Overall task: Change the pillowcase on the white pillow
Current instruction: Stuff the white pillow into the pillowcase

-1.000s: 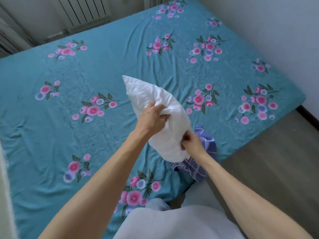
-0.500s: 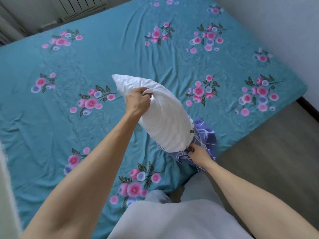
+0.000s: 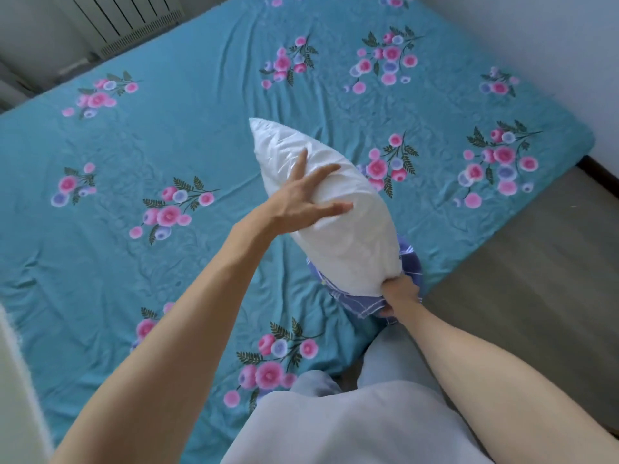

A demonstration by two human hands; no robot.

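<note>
The white pillow (image 3: pixel 338 212) is held tilted above the bed (image 3: pixel 167 128), its far corner pointing up and away and its near end low, close to the person's body. The left hand (image 3: pixel 301 202) is laid flat against the side of the pillow with the fingers spread and straight; nothing is clasped by it, and it seems to be placed there only to steady the pillow. The right hand (image 3: pixel 400 296) is closed at the bottom end, where the blue checked pillowcase (image 3: pixel 410 266) is bunched under the pillow. The cloth is pinched by this hand, but it cannot be told whether the pillow's corner is caught in the same grip. The two hands are well apart, one at the middle and one at the low end.

Almost all of the pillow is bare, so the case is judged to be either nearly pulled off or only begun to be drawn on; which one is not shown.

Much open room is offered by the flowered sheet ahead and to the left. On the right the mattress edge is near, with the wooden floor (image 3: pixel 519 279) just beyond it, and the case hangs close to this edge.
</note>
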